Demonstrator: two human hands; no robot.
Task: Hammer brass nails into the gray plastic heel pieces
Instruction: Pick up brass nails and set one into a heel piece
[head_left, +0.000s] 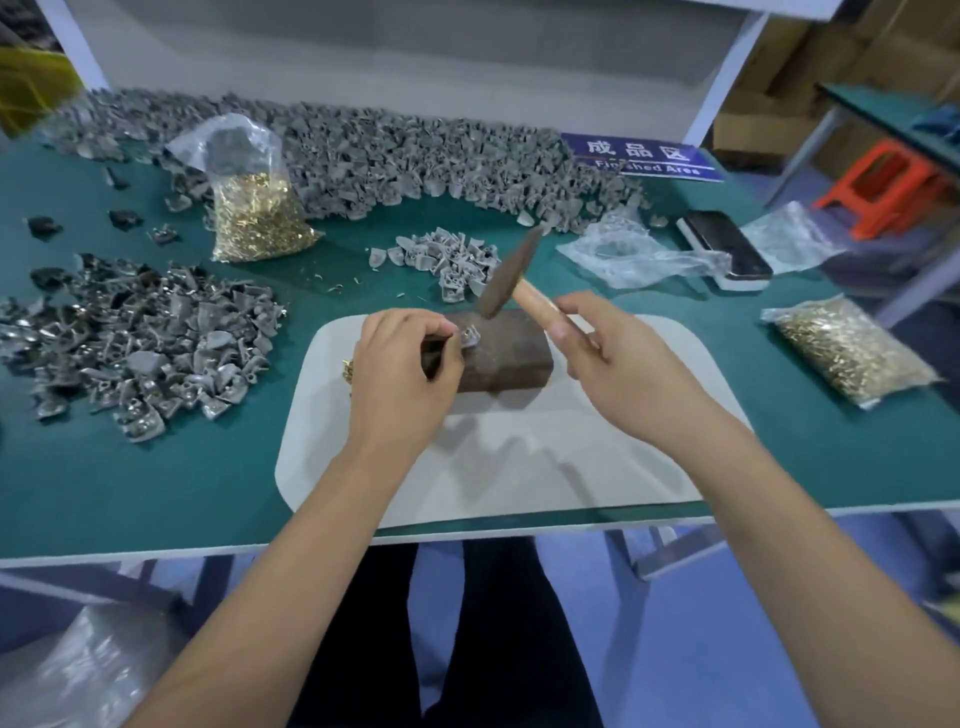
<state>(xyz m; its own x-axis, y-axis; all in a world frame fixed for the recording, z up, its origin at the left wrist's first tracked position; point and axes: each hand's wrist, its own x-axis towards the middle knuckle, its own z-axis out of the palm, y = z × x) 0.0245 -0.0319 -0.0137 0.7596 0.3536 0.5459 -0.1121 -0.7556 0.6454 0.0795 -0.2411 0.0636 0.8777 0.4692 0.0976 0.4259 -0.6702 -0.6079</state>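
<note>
Left fingers (439, 332) half hide the heel piece (470, 335).

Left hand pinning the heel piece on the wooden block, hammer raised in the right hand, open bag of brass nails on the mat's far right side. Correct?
One error: the head view shows the open bag of brass nails standing far left of the block; a sealed bag lies right. The left hand does hold the heel piece, and the right hand has the hammer raised.
</note>
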